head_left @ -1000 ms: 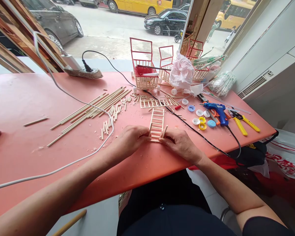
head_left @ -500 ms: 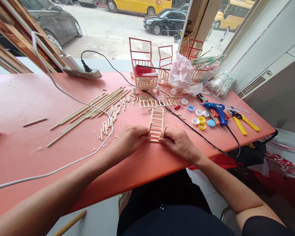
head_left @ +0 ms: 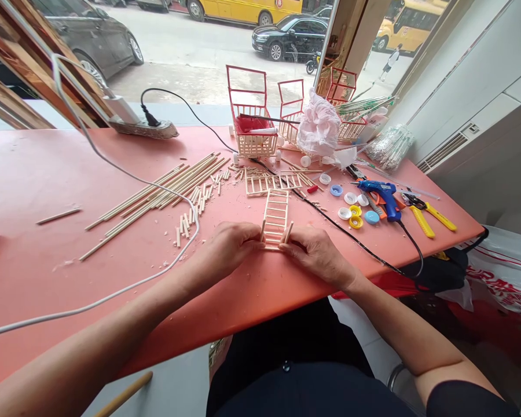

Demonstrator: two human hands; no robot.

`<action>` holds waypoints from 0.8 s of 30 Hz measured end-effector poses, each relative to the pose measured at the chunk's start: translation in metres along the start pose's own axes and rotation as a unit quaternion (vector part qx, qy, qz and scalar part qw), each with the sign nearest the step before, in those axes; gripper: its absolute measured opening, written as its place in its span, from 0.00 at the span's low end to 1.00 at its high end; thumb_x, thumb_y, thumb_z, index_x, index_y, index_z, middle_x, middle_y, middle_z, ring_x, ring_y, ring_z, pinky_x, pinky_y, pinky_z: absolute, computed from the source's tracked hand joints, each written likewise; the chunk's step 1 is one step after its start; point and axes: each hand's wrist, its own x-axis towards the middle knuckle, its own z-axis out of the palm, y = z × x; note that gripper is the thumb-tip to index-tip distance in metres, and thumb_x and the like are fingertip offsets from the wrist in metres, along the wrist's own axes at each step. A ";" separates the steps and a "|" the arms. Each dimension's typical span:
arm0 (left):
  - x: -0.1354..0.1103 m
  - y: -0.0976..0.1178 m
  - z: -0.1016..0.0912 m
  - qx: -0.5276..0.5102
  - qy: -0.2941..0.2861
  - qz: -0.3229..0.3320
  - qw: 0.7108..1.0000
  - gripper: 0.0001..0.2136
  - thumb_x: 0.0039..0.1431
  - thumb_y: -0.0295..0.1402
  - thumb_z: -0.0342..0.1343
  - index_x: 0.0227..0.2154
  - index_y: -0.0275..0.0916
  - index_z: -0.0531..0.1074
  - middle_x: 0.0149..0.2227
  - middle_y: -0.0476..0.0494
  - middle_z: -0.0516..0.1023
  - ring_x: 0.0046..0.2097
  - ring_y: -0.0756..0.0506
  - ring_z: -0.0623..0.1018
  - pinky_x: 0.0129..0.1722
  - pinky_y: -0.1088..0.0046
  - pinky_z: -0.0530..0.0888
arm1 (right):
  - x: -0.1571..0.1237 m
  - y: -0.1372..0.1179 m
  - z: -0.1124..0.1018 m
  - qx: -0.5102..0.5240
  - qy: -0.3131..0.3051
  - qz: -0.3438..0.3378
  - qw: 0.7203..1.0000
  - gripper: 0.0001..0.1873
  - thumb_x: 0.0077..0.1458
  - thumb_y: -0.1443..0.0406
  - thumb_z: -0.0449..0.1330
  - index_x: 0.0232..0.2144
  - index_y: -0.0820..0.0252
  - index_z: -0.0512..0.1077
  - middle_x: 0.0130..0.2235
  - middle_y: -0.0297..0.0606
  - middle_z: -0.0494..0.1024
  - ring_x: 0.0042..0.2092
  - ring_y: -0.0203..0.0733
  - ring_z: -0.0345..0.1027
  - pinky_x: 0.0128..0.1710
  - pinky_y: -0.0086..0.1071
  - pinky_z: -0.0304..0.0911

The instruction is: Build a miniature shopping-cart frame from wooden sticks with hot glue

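Both hands pinch short upright sticks at the near corners of a small ladder-shaped wooden frame [head_left: 276, 209], which lies on the table close to me. My left hand [head_left: 232, 246] is closed on the stick [head_left: 263, 229] at the left corner. On the other side, my right hand [head_left: 315, 252] is closed on the stick [head_left: 289, 231] at the right corner, which leans slightly. My fingertips hide the lower ends of both sticks. Just beyond lies a second ladder-like frame [head_left: 267, 184], turned sideways.
Long sticks [head_left: 156, 194] and short cut pieces [head_left: 195, 208] lie left. Beyond stand a small stick-built cart [head_left: 256, 142] and a crumpled plastic bag [head_left: 319, 124]. Bottle caps [head_left: 355, 222], a blue glue gun [head_left: 384, 197] and yellow-handled pliers [head_left: 429, 217] lie right. A white cable [head_left: 130, 292] crosses the table.
The whole view has shifted very slightly. Both hands keep their grip on the sticks at the frame's near corners, with no clear movement.
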 end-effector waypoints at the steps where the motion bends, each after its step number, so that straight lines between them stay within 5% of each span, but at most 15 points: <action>1: 0.000 0.000 0.000 0.003 -0.001 -0.003 1.000 0.10 0.57 0.32 0.51 0.22 0.38 0.71 0.22 0.50 0.75 0.26 0.49 0.72 0.28 0.76 0.64 | 0.000 0.000 0.000 -0.001 -0.002 0.003 1.000 0.11 0.69 0.63 0.57 0.34 0.60 0.75 0.32 0.35 0.76 0.34 0.39 0.65 0.39 0.32 0.57; 18: 0.000 -0.005 0.002 0.016 -0.008 0.000 1.000 0.11 0.59 0.32 0.55 0.21 0.38 0.68 0.22 0.51 0.72 0.26 0.50 0.69 0.30 0.75 0.63 | 0.000 0.000 0.000 -0.003 0.009 0.003 1.000 0.10 0.68 0.64 0.59 0.32 0.59 0.73 0.33 0.35 0.76 0.35 0.39 0.66 0.40 0.32 0.59; 24: -0.004 -0.001 -0.002 0.012 -0.046 0.002 0.999 0.08 0.60 0.30 0.55 0.27 0.37 0.75 0.26 0.50 0.76 0.28 0.49 0.72 0.32 0.75 0.65 | -0.003 0.000 -0.002 -0.036 0.018 -0.032 0.999 0.13 0.69 0.62 0.57 0.31 0.58 0.69 0.33 0.36 0.73 0.35 0.40 0.64 0.40 0.33 0.59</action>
